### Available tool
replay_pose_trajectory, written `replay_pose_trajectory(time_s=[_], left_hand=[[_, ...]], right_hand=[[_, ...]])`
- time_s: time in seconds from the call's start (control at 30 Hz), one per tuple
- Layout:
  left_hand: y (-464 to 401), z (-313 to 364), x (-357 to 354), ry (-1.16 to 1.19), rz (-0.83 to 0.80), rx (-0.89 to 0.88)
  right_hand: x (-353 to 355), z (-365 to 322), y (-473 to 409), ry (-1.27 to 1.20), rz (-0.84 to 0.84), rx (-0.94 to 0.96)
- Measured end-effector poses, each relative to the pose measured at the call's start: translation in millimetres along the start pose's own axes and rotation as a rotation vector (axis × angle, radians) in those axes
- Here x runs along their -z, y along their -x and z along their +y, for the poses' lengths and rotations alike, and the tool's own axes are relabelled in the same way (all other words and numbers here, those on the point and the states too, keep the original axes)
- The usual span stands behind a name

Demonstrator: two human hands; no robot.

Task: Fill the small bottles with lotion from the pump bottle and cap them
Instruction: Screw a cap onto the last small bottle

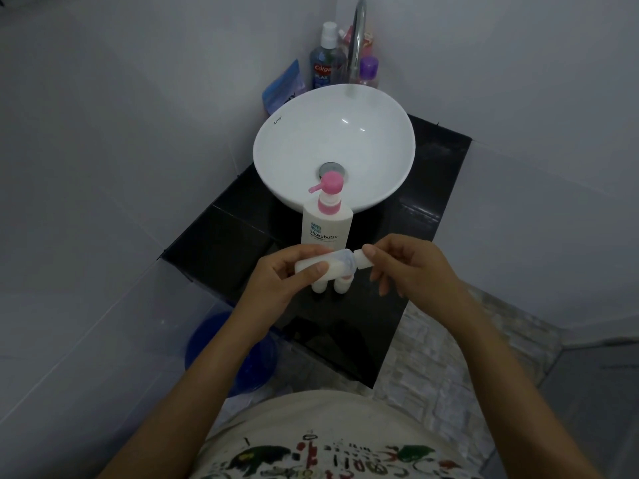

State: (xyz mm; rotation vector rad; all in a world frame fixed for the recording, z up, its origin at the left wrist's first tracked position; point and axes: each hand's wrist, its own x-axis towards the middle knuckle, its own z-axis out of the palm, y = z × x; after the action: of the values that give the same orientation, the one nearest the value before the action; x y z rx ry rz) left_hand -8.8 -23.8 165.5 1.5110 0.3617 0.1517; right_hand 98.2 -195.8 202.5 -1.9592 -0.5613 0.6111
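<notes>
Two hands met above the counter (pixel 249 236): the left hand (pixel 281 271) wrapped a lotion-filled small bottle (pixel 325 266) lying sideways, the right hand (pixel 403 262) pinching its cap (pixel 363 260), before the pump bottle (pixel 326 219).

Dim, bluish light; glints on the basin (pixel 380 133); wide-angle bending and softness at edges.

**Counts in my view**

My two hands: left (pixel 281 273), right (pixel 403 261). Small bottles: three, one held (pixel 325 266), two standing (pixel 318 286) (pixel 342 285). One white cap (pixel 363 259). One pump bottle (pixel 326 219). One sink (pixel 333 146), one faucet (pixel 358 39). Behind the sink, one mouthwash bottle (pixel 325 63), one purple-capped bottle (pixel 369 71).
</notes>
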Motion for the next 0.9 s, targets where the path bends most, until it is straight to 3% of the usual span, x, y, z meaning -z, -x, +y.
replay_pose_trajectory(time_s=[0.53, 0.9], left_hand=[[-2, 3, 2, 0.038, 0.029, 0.032], [-7, 1, 7, 0.026, 0.032, -0.031]], right_hand=[[-2, 4, -3, -0.109, -0.032, 0.084], [-17, 9, -6, -0.237, 0.049, 0.005]])
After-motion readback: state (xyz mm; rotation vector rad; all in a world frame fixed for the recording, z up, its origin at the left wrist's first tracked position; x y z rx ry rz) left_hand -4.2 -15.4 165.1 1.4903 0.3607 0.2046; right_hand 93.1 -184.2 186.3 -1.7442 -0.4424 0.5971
